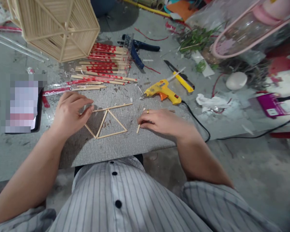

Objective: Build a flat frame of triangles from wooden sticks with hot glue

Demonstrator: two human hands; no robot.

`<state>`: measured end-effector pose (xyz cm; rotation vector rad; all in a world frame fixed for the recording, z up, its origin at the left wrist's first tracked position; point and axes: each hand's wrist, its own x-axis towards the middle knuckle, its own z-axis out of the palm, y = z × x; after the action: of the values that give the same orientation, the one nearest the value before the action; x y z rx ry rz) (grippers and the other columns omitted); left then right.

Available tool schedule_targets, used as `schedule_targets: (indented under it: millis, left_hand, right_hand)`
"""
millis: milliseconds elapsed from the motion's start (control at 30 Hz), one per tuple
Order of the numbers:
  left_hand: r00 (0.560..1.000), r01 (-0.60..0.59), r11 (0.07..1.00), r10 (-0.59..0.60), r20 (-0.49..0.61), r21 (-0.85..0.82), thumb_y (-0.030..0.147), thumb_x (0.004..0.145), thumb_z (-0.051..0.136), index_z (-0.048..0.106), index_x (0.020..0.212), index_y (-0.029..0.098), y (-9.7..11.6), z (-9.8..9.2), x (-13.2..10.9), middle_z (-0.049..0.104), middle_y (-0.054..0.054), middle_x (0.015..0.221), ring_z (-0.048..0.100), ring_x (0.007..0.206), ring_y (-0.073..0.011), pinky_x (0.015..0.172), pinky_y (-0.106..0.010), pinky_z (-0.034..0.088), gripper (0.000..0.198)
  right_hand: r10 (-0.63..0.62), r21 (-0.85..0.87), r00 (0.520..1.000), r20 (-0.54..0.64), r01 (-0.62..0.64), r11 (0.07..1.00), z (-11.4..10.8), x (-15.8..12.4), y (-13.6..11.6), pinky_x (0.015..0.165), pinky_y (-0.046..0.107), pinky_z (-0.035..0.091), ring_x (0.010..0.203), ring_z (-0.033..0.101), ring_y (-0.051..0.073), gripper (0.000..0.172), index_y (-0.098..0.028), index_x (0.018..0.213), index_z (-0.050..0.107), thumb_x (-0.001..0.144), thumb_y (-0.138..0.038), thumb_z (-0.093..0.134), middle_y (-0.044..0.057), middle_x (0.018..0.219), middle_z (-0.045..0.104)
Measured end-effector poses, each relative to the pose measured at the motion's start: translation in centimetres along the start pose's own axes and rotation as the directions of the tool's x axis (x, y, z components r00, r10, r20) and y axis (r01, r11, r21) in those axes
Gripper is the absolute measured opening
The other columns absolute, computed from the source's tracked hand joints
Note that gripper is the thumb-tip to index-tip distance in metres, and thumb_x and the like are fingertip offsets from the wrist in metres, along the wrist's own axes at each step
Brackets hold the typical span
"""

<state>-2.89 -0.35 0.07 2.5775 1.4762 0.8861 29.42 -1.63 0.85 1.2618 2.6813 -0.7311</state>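
On a grey mat (116,145) lies a frame of thin wooden sticks (108,124) joined into triangles. My left hand (70,114) rests on the frame's left side, its fingers pinched together on the end of the long top stick. My right hand (159,121) lies to the right of the frame, fingers curled round a short loose wooden stick (138,129) that pokes out below them. A ring shows on one finger of that hand.
A yellow glue gun (163,91) with a black cord lies behind my right hand. Wrapped chopsticks (103,64), a stick-built lantern shape (58,27), blue pliers (137,51), a yellow knife (181,79), a phone (24,103) and crumpled tissue (210,101) lie around.
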Motion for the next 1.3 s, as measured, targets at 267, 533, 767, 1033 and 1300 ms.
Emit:
schedule_targets:
  millis: [267,533,767,1033,1300]
  left_hand:
    - [0.998,-0.048,0.999,0.048,-0.029,0.02,0.035,0.092,0.058,0.072,0.091,0.025,-0.2,0.0,-0.1,0.074,-0.005,0.09,0.066,0.087,-0.0231,0.086,-0.045,0.054,0.017]
    - [1.0,-0.026,1.0,0.026,-0.017,0.014,0.035,0.091,0.059,0.073,0.091,0.024,-0.2,-0.1,-0.1,0.074,-0.005,0.091,0.065,0.087,-0.0226,0.088,-0.044,0.054,0.018]
    - [0.999,-0.049,0.995,0.051,-0.016,0.088,0.034,0.094,0.058,0.073,0.093,0.021,-0.2,-0.2,-0.2,0.075,-0.006,0.092,0.065,0.087,-0.0205,0.087,-0.04,0.054,0.02]
    - [0.974,-0.227,0.971,0.227,0.013,0.071,0.023,0.094,0.058,0.069,0.078,0.016,5.3,-1.6,1.0,0.071,-0.004,0.073,0.059,0.067,-0.0162,0.073,-0.033,0.049,0.021]
    - [0.893,-0.099,0.984,0.022,0.45,0.148,0.033,0.091,0.061,0.074,0.076,0.015,13.0,3.0,4.3,0.072,-0.01,0.076,0.064,0.089,-0.0283,0.074,-0.037,0.044,0.027]
  right_hand:
    - [0.263,0.14,0.897,-0.356,-0.228,0.964,0.0,-2.6,2.2,0.076,0.038,0.049,0.083,0.065,0.023,0.024,-0.024,0.104,0.069,0.093,-0.039,0.053,0.008,0.101,0.071]
    - [0.609,0.113,0.611,-0.505,-0.653,0.749,-0.1,-1.0,8.4,0.082,0.051,0.047,0.099,0.063,0.036,0.043,-0.019,0.115,0.066,0.09,-0.051,0.055,0.018,0.104,0.068]
    - [0.556,0.175,0.674,-0.486,-0.548,0.818,-0.2,-0.1,10.7,0.078,0.043,0.047,0.09,0.064,0.03,0.029,-0.023,0.102,0.07,0.091,-0.043,0.054,0.012,0.091,0.07]
    - [0.687,0.551,0.441,-0.577,-0.41,0.726,-1.4,-1.2,9.4,0.066,0.033,0.044,0.064,0.057,0.017,0.025,-0.015,0.108,0.064,0.09,-0.028,0.055,0.006,0.074,0.063]
    - [0.799,0.877,0.363,-0.479,0.168,0.45,-2.8,-1.0,9.2,0.053,0.03,0.042,0.049,0.046,0.011,0.022,-0.021,0.083,0.06,0.072,-0.035,0.073,0.0,0.066,0.058]
